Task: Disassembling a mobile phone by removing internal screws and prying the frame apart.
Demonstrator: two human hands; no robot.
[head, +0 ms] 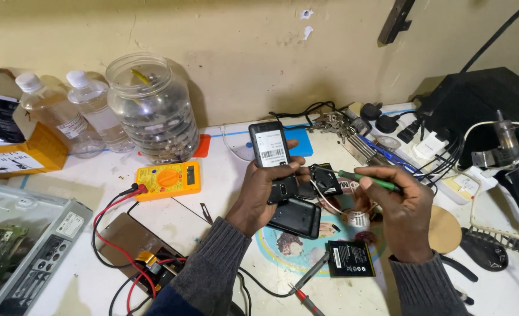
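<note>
Phone (271, 147): small dark handset, back up with a white label showing; long axis runs away from the person, top end toward the wall
Left hand (266, 186): closed round the lower half of the phone, thumb on the right edge, fingers wrapped beneath; holds it raised above the bench
Right hand (401, 206): closed in a pen grip on the screwdriver
Screwdriver (365, 177): green handle, thin shaft pointing left; long axis roughly crosswise to the phone
Key relation: the tip lies just right of the phone's lower end, near the left thumb; whether it touches cannot be told
Nearer hand: left already has the phone; right reaches it only through the tool
Loose part (325, 178): small dark piece close under the shaft, between the two hands
Back cover (295, 217): black shell lying flat on the bench below the left hand
Battery (351, 258): black flat pack, near the right wrist, well clear of the tip
Multimeter (167, 179): yellow, left of the phone, red and black leads trailing toward the person
Jar (152, 108): clear plastic, by the wall, beside two bottles
Obstructions: none seen between tip and phone; white wires loop below the right hand
</note>
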